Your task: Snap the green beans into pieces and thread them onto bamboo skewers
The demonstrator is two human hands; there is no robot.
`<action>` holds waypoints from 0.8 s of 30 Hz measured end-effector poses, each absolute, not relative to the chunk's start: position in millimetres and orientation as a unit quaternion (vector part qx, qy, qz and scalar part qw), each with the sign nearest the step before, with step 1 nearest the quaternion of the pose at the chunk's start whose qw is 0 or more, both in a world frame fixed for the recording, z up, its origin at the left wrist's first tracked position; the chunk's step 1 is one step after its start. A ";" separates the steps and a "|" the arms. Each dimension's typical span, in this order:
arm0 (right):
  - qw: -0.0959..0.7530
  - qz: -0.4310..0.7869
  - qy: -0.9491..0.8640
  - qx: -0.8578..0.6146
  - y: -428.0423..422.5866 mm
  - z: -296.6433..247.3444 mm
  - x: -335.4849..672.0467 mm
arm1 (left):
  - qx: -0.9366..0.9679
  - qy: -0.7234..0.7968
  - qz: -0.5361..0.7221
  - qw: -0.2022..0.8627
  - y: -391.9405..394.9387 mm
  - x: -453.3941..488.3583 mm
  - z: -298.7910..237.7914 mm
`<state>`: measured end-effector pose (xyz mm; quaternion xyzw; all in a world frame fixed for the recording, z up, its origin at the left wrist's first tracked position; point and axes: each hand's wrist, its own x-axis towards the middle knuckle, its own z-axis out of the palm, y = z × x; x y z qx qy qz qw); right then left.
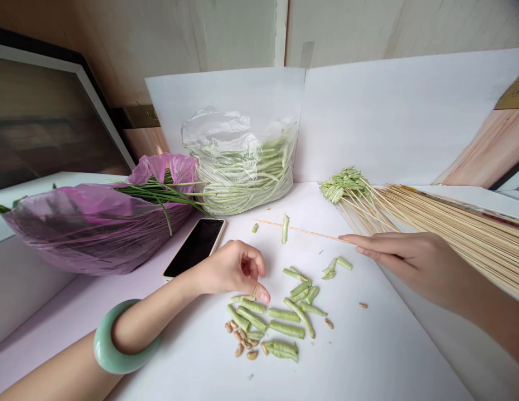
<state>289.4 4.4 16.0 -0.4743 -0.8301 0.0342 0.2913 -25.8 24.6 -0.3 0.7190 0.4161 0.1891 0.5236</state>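
Note:
My right hand (397, 253) pinches the end of a thin bamboo skewer (313, 231) that points left. One cut piece of long green bean (285, 229) sits crosswise on the skewer near its far end. My left hand (238, 270) hovers over the white surface with its fingers curled and the thumb apart; nothing shows between them. A green bangle (124, 338) circles that wrist. Just below and right of this hand lie several cut bean pieces (287, 329), some split or wrinkled. Beside them is a small cluster of tan beans (242, 338).
Behind my left hand lie a phone (195, 248) and a purple bag (104, 223) with green stalks. A clear bag of long beans (246, 172) stands at the back. At right are skewers with threaded bean pieces (345, 184) and a bundle of bare skewers (455, 228).

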 end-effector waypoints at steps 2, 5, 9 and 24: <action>0.270 0.027 -0.830 -0.488 8.3 19.9 299.6 | 0.775 0.365 0.128 0.500 24.5 -28.7 4.3; 0.270 0.030 -0.822 -0.500 12.2 18.0 303.4 | 0.821 0.313 0.077 0.470 23.7 -30.0 8.8; 0.252 0.054 -0.838 -0.481 12.8 7.2 293.0 | 0.816 0.307 0.058 0.487 23.0 -30.5 7.9; 0.291 0.038 -0.828 -0.479 9.2 4.5 283.6 | 0.457 0.444 0.524 0.564 35.7 -25.4 -12.3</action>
